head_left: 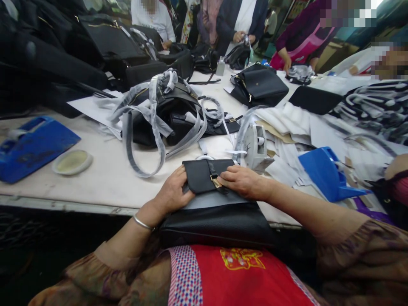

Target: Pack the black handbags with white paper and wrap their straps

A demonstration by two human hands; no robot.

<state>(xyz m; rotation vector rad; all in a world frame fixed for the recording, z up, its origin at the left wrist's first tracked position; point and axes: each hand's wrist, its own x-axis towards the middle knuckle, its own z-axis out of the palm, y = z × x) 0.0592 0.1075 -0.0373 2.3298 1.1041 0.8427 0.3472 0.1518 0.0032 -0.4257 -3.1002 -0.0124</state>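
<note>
A small black flap pouch (200, 176) with a strap and gold buckle lies at the table's near edge. My left hand (174, 189) grips its left end, thumb at the lower corner and the fingers partly hidden behind it. At the right end, my right hand (240, 182) holds the pouch with its fingertips over the buckle. Beneath the pouch is a grey sheet, and a larger black leather piece (216, 225) hangs over the edge toward the red apron. Just behind the pouch sits a white ring-shaped item, partly covered.
Black bags with wrapped straps (153, 110) stand ahead. Blue tape dispensers (35, 146) (325, 172) lie left and right, a grey dispenser (255, 146) nearer. A round dish (72, 162) is at left. Several people work across the table (108, 187).
</note>
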